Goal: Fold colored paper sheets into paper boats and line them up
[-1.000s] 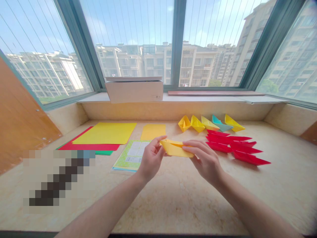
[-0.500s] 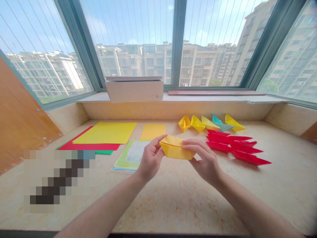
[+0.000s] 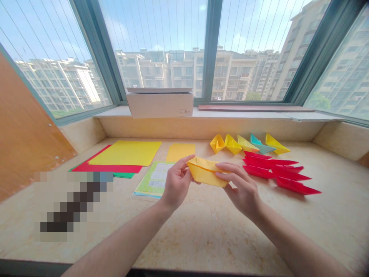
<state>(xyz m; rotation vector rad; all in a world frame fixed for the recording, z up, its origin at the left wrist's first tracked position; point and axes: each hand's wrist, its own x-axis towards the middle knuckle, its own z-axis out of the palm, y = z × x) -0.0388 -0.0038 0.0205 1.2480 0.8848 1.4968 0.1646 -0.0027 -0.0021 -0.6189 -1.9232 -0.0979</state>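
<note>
Between my two hands, above the countertop, is a yellow folded paper boat (image 3: 206,176). My left hand (image 3: 179,181) pinches its left end between thumb and fingers. On the other end, my right hand (image 3: 240,184) is closed, its fingers over the upper edge and its thumb underneath. A narrow slit runs along the boat's top. Right of my right hand lie several red paper boats (image 3: 296,186) close together. Behind them is a row of yellow paper boats (image 3: 233,144) with a blue paper boat (image 3: 261,145) among them.
At left, yellow sheets (image 3: 127,153) overlap red (image 3: 108,167) and green paper. A smaller orange-yellow sheet (image 3: 180,151) and a packet of paper (image 3: 150,181) lie near my left hand. A white box (image 3: 160,104) stands on the window sill. A blurred-out dark object (image 3: 72,207) lies front left.
The boat tipped to show more of its side, then turned slightly, its right end lowering. Both hands keep hold of it. The whole view shifts a little.
</note>
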